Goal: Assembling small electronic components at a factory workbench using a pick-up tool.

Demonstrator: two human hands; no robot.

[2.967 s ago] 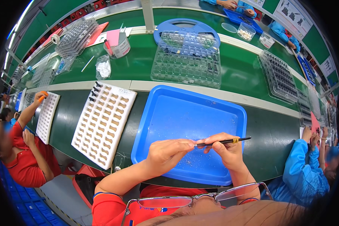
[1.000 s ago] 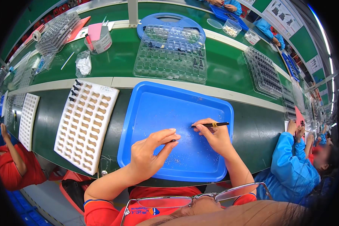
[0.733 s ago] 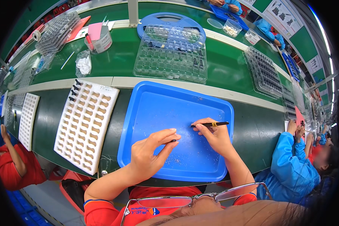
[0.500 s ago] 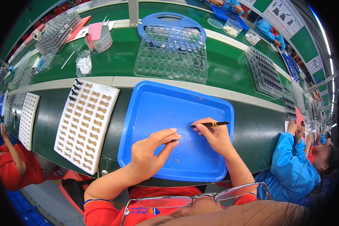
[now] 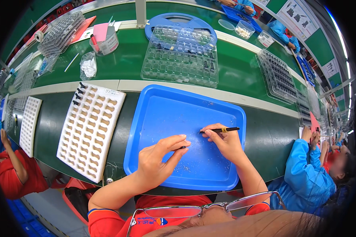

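Note:
Over the blue tray (image 5: 146,94), my left hand (image 5: 159,157) pinches a small black part (image 5: 182,147) between thumb and fingertips. Only its dark end shows; the rest is hidden by the fingers. To its right, my right hand (image 5: 223,143) is closed round a thin black tool with a yellow band (image 5: 228,129), held like a pen. The tool's narrow tip points left toward my left hand and stays apart from the black part. Pale crumbs lie scattered over the tray floor. Which kind of tool it is, I cannot make out.
Left of the tray lies a white foam tray (image 5: 91,130) with several black parts in its top-left hollows. Clear plastic trays (image 5: 180,59) stand beyond, near a tub (image 5: 106,42) and a bag of white material (image 5: 88,66). A co-worker in blue sleeves (image 5: 310,166) sits at right.
The tool in my right hand has shifted very slightly left. My left hand and the black part stay where they were.

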